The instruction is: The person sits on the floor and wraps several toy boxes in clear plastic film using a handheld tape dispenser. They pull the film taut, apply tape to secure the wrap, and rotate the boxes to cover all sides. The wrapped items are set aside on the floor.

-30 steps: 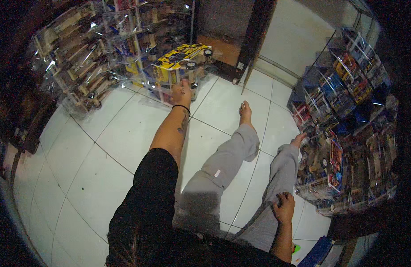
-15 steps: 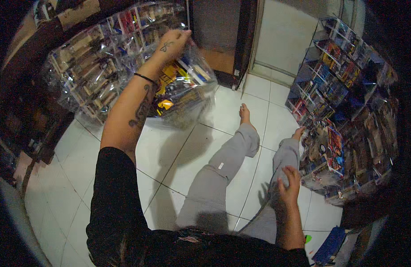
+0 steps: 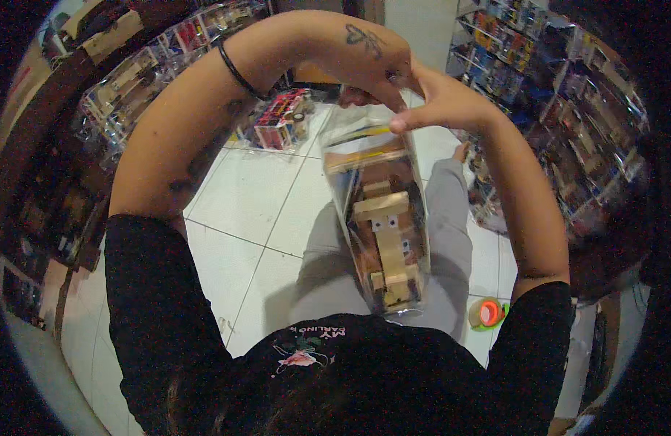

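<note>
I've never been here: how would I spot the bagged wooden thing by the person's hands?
Start at the white tiled floor, then the grey cloth trousers. Across them, just below the bare left hand and bare right hand, is a long tan wooden object in clear plastic. Unlike the plastic-wrapped red-and-white box farther left, it shows mostly plain wood.

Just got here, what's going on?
Someone is holding up a plastic-bagged wooden toy, possibly a truck, over their gray-trousered legs. Both hands are at the bag's top end: the right hand has its thumb there, while the left hand has its fingertips hidden. Another wrapped toy, pinkish red, sits on the tiled floor, with stacks of packaged things at either side.
</note>
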The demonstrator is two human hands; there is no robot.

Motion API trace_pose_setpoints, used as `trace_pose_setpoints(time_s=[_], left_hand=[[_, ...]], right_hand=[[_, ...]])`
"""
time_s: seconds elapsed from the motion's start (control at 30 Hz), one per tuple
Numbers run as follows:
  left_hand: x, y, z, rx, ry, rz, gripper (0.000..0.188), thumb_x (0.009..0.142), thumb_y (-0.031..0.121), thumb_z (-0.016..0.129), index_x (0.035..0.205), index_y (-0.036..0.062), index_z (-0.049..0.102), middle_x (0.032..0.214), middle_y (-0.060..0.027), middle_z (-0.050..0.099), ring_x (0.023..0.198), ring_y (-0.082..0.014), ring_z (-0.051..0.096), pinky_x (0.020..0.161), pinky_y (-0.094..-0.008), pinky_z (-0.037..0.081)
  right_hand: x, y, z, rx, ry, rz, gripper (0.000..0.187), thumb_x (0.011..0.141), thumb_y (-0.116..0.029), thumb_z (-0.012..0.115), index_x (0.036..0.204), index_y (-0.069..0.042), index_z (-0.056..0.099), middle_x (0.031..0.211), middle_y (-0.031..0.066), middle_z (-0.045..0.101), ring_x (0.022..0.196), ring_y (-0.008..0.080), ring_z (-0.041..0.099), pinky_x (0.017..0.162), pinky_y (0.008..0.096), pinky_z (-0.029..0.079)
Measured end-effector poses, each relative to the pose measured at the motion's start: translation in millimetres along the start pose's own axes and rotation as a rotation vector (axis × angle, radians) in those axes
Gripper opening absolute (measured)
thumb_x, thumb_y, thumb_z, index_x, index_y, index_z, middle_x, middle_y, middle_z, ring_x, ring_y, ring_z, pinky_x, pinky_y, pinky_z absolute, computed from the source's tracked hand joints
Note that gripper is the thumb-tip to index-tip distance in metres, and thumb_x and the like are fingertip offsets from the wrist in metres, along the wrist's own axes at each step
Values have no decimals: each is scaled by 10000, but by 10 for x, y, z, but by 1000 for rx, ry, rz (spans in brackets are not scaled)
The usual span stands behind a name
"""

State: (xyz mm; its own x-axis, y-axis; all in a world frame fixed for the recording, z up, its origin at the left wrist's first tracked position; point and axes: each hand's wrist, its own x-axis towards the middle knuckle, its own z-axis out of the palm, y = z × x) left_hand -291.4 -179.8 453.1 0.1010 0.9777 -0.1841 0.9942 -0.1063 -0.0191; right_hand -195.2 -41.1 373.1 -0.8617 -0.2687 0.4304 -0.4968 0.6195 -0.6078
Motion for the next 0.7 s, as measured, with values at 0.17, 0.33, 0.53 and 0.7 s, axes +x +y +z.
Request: trace_pose_setpoints(time_s=[0.17, 0.33, 0.53, 0.7], left_hand=[[388, 284, 135, -47, 291, 326, 316, 837, 294, 602, 735, 3, 668, 657, -138, 658, 530, -240, 594, 545, -358, 476], [927, 389, 82, 278, 608, 441, 337, 876, 381, 569, 885, 56, 658, 1047, -153, 592, 1024, -311, 539, 827, -500, 383], [815, 542, 1696, -610, 1217, 141, 822, 761, 519, 680, 1308, -19, 384, 1205, -239, 497, 1150, -366, 492, 976, -442, 387], [121, 806, 3416, -785, 539, -272, 1168, 611, 589, 777, 1416, -51, 223, 1331, -303, 424, 1243, -404, 442, 1023, -420, 377]], right_hand=[[-490, -69, -342, 284, -395, 432, 728, 693, -312, 793, 1231, 63, 477, 906, 181, 676, 854, 244, 675, 849, 330, 502], [-951, -133, -560, 135, 144, 468, 313, 746, -142, 677, 995, 43, 637, 852, 124, 684, 793, 207, 671, 753, 320, 536], [-1452, -110, -997, -41, 589, 521, 292, 932, -311, 527, 932, -37, 627, 705, 46, 621, 631, 119, 571, 581, 263, 451], [-1570, -22, -1239, -22, 599, 539, 318, 929, -355, 550, 900, -47, 624, 677, 43, 604, 592, 119, 557, 510, 253, 434]])
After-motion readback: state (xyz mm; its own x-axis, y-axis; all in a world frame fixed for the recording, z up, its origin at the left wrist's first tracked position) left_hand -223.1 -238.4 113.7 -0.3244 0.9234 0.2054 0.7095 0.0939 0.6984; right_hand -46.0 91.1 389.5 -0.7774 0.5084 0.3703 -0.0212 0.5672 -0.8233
